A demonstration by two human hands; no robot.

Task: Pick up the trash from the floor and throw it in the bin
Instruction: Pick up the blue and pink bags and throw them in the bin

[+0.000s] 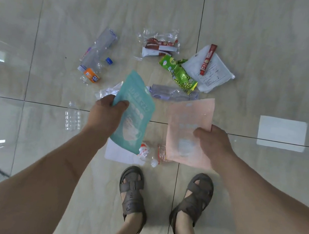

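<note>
We look straight down at the tiled floor [262, 32] and at our two hands. Our left hand [108, 114] grips a teal pouch [136, 114] by its left edge, thumb on the front and fingers curled behind; the pouch hangs tilted above the floor. Our right hand [214, 141] pinches a pink pouch [188, 126] at its right edge, thumb pressed on the face. No bin shows in this view.

The rest of the trash lies on the floor ahead of our sandals [132, 191]. To the left, a crushed clear bottle [99, 48] lies near a blue cap [109, 60], and just below them a small bottle with an orange label [90, 74]. Further toward us, an empty clear bottle [73, 117] lies apart from the others. At the top middle there is a clear wrapper with red and white packets [160, 45]. Beside it a green snack bag [178, 73] overlaps a white packet [210, 71], and a red stick sachet [208, 58] rests on that packet. A flattened grey bottle [173, 94] lies between the two pouches. Under the pouches, near our feet, we see a white sheet [118, 152] and a crumpled bottle with a red and white label [147, 153]
</note>
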